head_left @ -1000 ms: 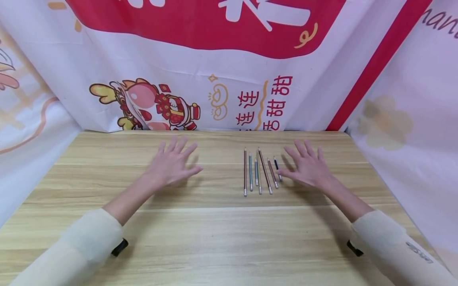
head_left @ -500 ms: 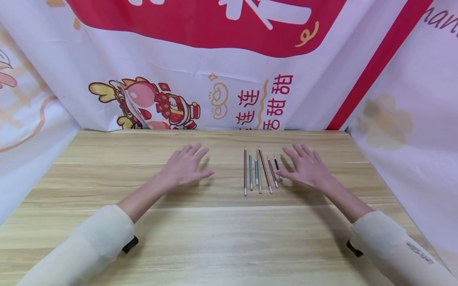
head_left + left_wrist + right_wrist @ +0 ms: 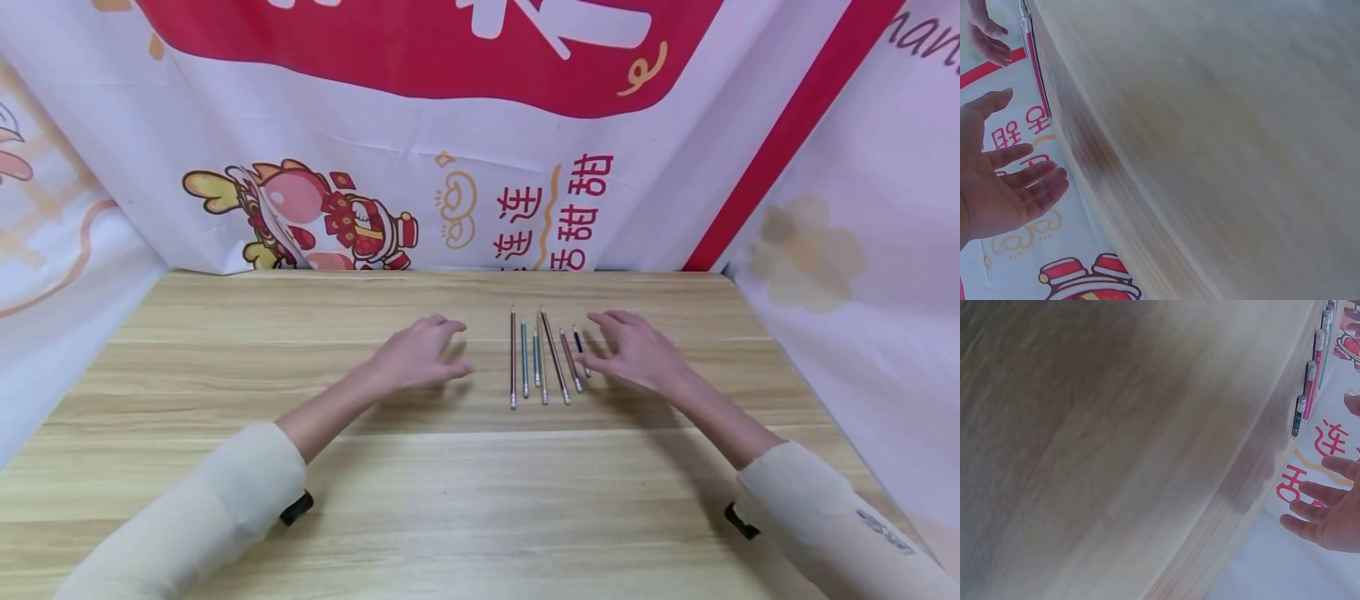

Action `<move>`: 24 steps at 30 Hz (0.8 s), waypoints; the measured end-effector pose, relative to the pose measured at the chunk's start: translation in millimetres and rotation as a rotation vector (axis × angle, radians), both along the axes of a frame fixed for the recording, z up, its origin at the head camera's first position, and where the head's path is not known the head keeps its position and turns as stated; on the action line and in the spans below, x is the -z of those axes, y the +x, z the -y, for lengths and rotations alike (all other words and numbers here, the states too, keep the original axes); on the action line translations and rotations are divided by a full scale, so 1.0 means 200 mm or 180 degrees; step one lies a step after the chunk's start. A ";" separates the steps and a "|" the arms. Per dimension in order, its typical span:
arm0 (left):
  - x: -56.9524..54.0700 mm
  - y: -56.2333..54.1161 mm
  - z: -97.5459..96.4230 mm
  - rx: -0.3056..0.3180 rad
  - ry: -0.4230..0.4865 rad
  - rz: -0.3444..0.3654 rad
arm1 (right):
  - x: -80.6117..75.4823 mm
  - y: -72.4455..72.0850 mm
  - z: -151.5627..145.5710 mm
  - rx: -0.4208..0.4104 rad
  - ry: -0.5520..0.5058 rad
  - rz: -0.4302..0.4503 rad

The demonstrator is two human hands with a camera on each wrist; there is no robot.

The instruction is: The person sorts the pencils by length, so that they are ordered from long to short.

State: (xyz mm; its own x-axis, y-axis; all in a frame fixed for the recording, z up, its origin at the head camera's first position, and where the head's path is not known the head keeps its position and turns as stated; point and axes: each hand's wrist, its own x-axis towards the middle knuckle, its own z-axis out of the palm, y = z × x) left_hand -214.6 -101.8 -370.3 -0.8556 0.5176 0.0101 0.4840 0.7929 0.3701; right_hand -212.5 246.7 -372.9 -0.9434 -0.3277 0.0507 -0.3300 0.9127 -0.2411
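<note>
Several pencils with white eraser ends lie side by side on the wooden table, tips toward the back. At their left end is a long dark red pencil (image 3: 513,358), then a light blue pencil (image 3: 525,358); a short dark blue pencil (image 3: 581,350) lies at the right end. My left hand (image 3: 420,354) hovers left of the row with thumb and fingers spread apart, holding nothing. Close by the dark blue pencil is my right hand (image 3: 633,354), its thumb near that pencil and its fingers loosely bent around air. Both hands (image 3: 1007,175) look relaxed in the wrist views.
The wooden table (image 3: 465,500) stretches in front of the pencils. A white and red printed cloth (image 3: 420,133) hangs along its back edge, and more white cloth (image 3: 847,167) hangs at the sides.
My left hand has moved right toward the pencils, and its fingers have drawn in somewhat. My right hand stays nearly in place, with its fingers bending slightly. The pencils have not moved.
</note>
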 end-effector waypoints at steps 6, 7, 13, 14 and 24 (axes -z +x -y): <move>0.01 -0.01 -0.06 0.0073 0.0468 0.0384 | -0.02 0.01 0.01 0.0076 -0.0240 0.0096; 0.02 -0.01 -0.07 0.0080 0.0543 0.0453 | -0.03 0.01 0.01 0.0077 -0.0277 0.0105; 0.03 -0.02 -0.12 0.0081 0.0814 0.0731 | -0.04 0.02 0.01 0.0039 -0.0471 0.0136; 0.03 -0.02 -0.13 0.0079 0.0846 0.0757 | -0.04 0.02 0.01 0.0027 -0.0512 0.0148; 0.04 -0.02 -0.19 -0.0138 0.1476 0.1451 | -0.04 0.04 0.03 -0.0002 -0.1150 0.0433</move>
State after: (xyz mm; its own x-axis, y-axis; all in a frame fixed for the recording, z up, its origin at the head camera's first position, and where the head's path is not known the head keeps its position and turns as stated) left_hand -217.9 -63.7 -377.9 -0.8468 0.5118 -0.1448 0.1688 0.5167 0.8394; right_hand -204.1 240.3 -365.1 -0.9492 -0.3124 0.0374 -0.2735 0.7606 -0.5888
